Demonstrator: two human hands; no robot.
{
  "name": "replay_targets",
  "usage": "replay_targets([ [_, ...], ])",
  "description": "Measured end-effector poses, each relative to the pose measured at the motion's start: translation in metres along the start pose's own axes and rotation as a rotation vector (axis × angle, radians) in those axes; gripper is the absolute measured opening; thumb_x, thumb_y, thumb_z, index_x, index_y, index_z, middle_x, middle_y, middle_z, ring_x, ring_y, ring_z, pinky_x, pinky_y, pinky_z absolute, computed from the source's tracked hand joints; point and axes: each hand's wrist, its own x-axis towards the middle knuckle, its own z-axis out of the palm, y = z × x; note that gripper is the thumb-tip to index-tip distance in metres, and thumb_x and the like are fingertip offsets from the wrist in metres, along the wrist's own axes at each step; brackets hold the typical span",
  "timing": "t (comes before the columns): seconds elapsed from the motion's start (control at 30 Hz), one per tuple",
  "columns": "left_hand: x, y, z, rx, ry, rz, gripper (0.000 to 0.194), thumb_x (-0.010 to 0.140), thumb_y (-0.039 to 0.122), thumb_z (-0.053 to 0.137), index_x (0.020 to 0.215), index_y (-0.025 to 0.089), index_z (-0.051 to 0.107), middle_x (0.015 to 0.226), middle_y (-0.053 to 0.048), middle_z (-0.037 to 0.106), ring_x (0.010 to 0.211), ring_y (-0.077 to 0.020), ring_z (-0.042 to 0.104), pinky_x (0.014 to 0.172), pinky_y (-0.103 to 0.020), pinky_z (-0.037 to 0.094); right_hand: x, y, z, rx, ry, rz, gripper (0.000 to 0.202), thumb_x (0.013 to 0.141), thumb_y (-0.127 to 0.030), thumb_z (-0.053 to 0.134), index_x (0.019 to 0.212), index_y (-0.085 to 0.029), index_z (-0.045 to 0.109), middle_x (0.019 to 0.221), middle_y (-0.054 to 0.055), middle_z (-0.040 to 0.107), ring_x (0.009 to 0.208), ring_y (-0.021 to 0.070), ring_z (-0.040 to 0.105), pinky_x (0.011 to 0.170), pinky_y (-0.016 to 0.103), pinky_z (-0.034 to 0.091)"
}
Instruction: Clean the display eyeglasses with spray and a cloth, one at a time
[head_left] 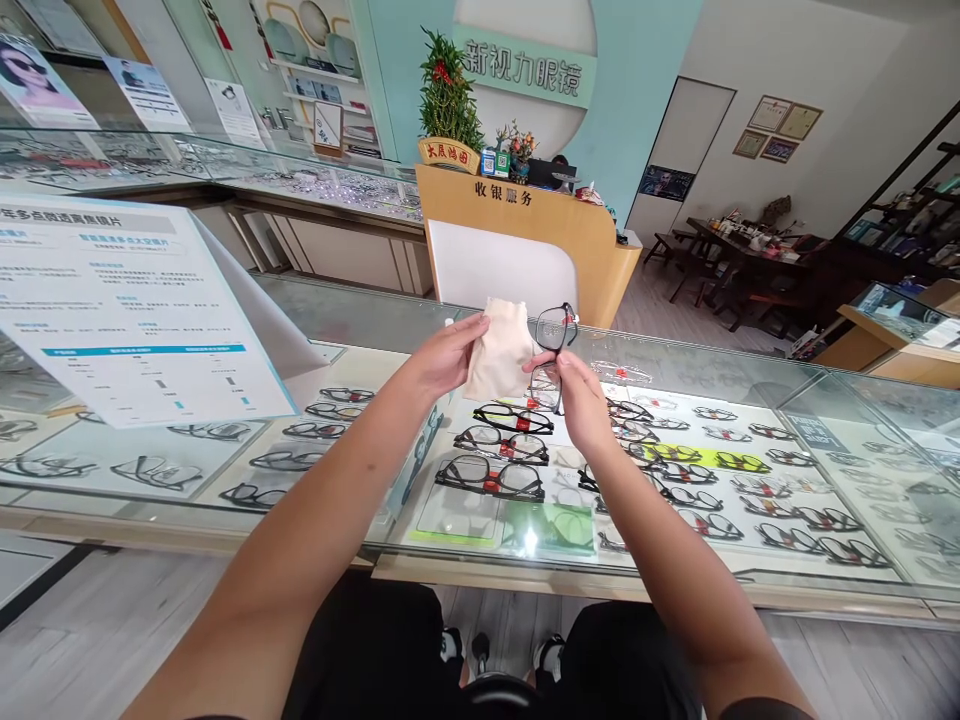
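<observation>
My left hand point(452, 352) grips a cream-coloured cloth point(501, 350) by its left edge, fingers closed on it. The cloth hangs above the glass display counter. Just right of it, my right hand point(581, 390) pinches a pair of dark-framed glasses point(556, 328) near the bridge. The glasses are turned upright, one lens above the fingers and the other below. The right fingertips are close to the cloth's edge; whether they touch it I cannot tell. Under the glass below my hands lie black-framed glasses point(491, 478) with red tags.
The glass counter point(360, 325) runs across in front of me, with several rows of glasses inside. A folded printed sign point(135, 310) stands on it at left. Beyond are a white chair back point(502, 262) and a wooden cashier desk point(517, 215) with a plant.
</observation>
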Motion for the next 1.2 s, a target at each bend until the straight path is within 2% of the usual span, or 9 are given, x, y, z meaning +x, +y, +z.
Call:
replay_targets([
  [0.27,-0.003,-0.004,0.007,-0.014,-0.217,-0.121,0.048,0.088,0.053,0.088,0.118,0.016,0.083,0.117,-0.016,0.085,0.112,-0.0346,0.080,0.094,-0.043,0.063,0.000,-0.004,0.001,0.081,0.023,0.012,0.041,0.105,-0.061,0.059,0.095,-0.027,0.079,0.107,0.007,0.083,0.099,0.0273,0.072,0.085,0.039,0.060],
  [0.37,-0.003,-0.008,0.008,0.001,-0.269,-0.167,0.051,0.085,0.054,0.090,0.119,0.016,0.081,0.117,-0.016,0.084,0.111,-0.0339,0.079,0.092,-0.042,0.063,0.002,-0.009,0.000,0.117,0.064,0.030,0.040,0.101,-0.063,0.062,0.093,-0.026,0.076,0.107,0.008,0.084,0.106,0.0293,0.074,0.086,0.040,0.061],
  [0.43,-0.005,-0.009,0.009,0.001,-0.272,-0.188,0.061,0.079,0.046,0.097,0.130,0.018,0.077,0.119,-0.014,0.082,0.107,-0.0300,0.079,0.090,-0.040,0.063,0.003,-0.010,-0.001,0.155,0.072,0.031,0.038,0.100,-0.062,0.063,0.093,-0.026,0.075,0.106,0.007,0.083,0.110,0.0293,0.075,0.090,0.040,0.061],
  [0.5,-0.009,-0.010,0.012,0.031,-0.220,-0.187,0.089,0.073,0.035,0.101,0.153,0.023,0.064,0.106,-0.006,0.080,0.100,-0.0256,0.079,0.090,-0.038,0.062,0.003,-0.010,-0.002,0.203,0.074,0.026,0.036,0.100,-0.060,0.064,0.095,-0.026,0.076,0.104,0.006,0.083,0.109,0.0281,0.075,0.091,0.039,0.060],
  [0.6,-0.015,-0.011,0.020,0.158,-0.124,-0.117,0.133,0.072,0.025,0.101,0.180,0.027,0.024,0.077,0.008,0.066,0.089,-0.0200,0.077,0.094,-0.035,0.061,0.005,-0.008,-0.003,0.261,0.089,0.016,0.032,0.100,-0.056,0.067,0.100,-0.026,0.078,0.102,0.005,0.084,0.103,0.0258,0.075,0.089,0.036,0.059],
  [0.7,-0.019,-0.014,0.029,0.265,-0.170,-0.017,0.146,0.073,0.028,0.100,0.183,0.028,0.004,0.090,0.005,0.074,0.089,-0.0182,0.075,0.094,-0.034,0.060,0.006,-0.006,-0.004,0.299,0.106,0.016,0.032,0.099,-0.055,0.069,0.100,-0.025,0.080,0.100,0.004,0.084,0.096,0.0238,0.074,0.084,0.034,0.059],
  [0.8,-0.019,-0.018,0.034,0.326,-0.212,0.093,0.126,0.074,0.036,0.099,0.178,0.026,0.028,0.115,-0.005,0.077,0.094,-0.0200,0.073,0.087,-0.032,0.060,0.006,-0.006,-0.005,0.309,0.123,0.026,0.031,0.098,-0.055,0.071,0.097,-0.025,0.080,0.098,0.003,0.083,0.090,0.0215,0.072,0.077,0.031,0.056],
  [0.9,-0.019,-0.020,0.033,0.413,-0.195,0.137,0.092,0.079,0.044,0.094,0.160,0.021,0.057,0.112,-0.007,0.076,0.094,-0.0218,0.071,0.083,-0.032,0.059,0.008,-0.005,-0.009,0.264,0.137,0.034,0.033,0.099,-0.056,0.070,0.098,-0.025,0.081,0.098,0.003,0.083,0.083,0.0193,0.067,0.070,0.029,0.052],
  [1.2,-0.009,-0.023,0.020,0.700,-0.112,0.286,0.049,0.093,0.054,0.079,0.127,0.019,0.076,0.103,-0.005,0.075,0.077,-0.0163,0.062,0.071,-0.028,0.046,0.012,-0.003,-0.016,0.200,0.162,0.030,0.034,0.099,-0.056,0.068,0.098,-0.024,0.080,0.099,0.004,0.082,0.084,0.0193,0.065,0.070,0.029,0.050],
])
